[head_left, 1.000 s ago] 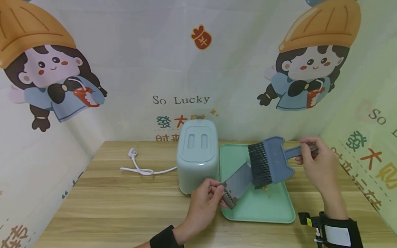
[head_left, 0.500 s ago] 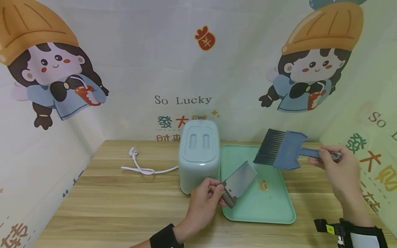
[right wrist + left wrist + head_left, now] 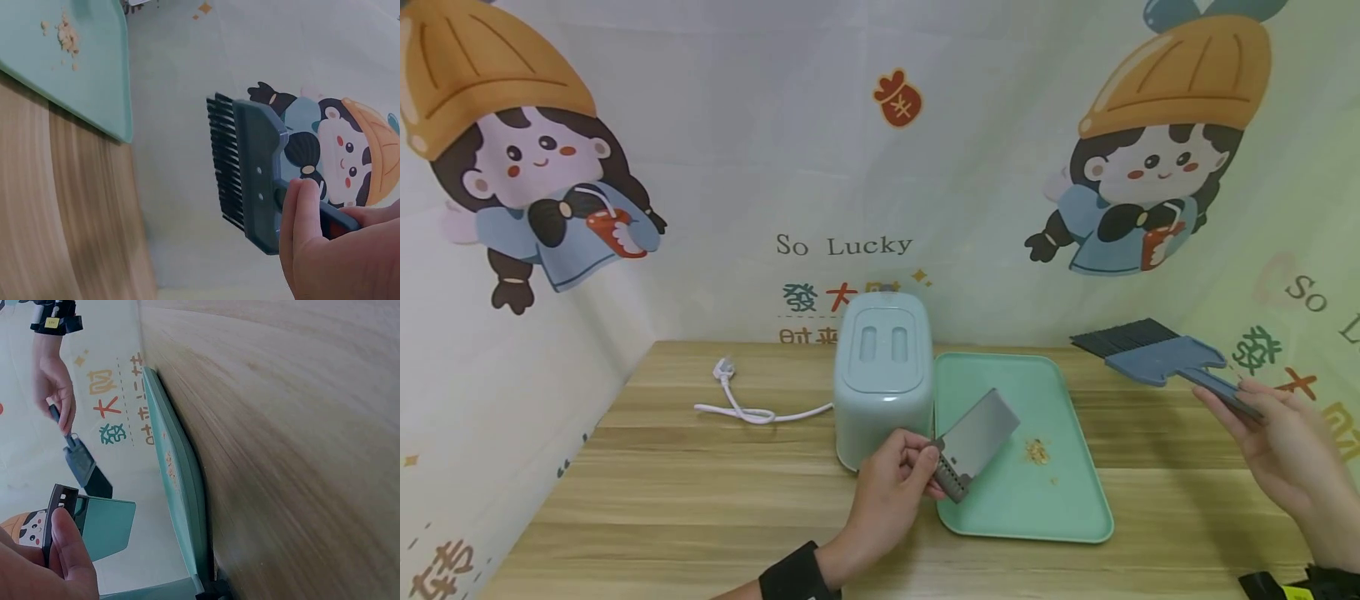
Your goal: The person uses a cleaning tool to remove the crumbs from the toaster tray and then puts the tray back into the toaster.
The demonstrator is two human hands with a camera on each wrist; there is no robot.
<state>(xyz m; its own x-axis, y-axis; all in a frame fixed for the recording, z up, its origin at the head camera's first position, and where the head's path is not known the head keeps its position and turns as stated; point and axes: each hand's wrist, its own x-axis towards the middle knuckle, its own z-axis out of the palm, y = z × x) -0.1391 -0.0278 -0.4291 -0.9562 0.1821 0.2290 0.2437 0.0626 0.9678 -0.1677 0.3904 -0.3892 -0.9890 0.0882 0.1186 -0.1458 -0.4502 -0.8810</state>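
My left hand [image 3: 883, 492] pinches a flat metal crumb tray [image 3: 983, 432] by its dark, perforated end. The bare plate tilts up to the right, over the left part of a green serving tray [image 3: 1015, 508]. Out to the right, my right hand [image 3: 1285, 454] holds a blue brush [image 3: 1168, 361] by its handle, raised beyond the serving tray. In the right wrist view, the black bristles [image 3: 225, 162] point left, toward the tray side. A small heap of pale crumbs [image 3: 1037, 452] lies on the serving tray, with a few bits beside it.
A pale green toaster [image 3: 883, 425] stands upright just left of the serving tray, close behind my left hand. Its white cord [image 3: 748, 412] and plug lie on the wooden table [image 3: 715, 500] to the left. A printed cloth [image 3: 730, 167] hangs behind and along the sides.
My right hand has swept the brush off the crumb tray and away to the right, turning its bristles upward-left. The crumbs came into full view. My left hand and the crumb tray stayed nearly still.
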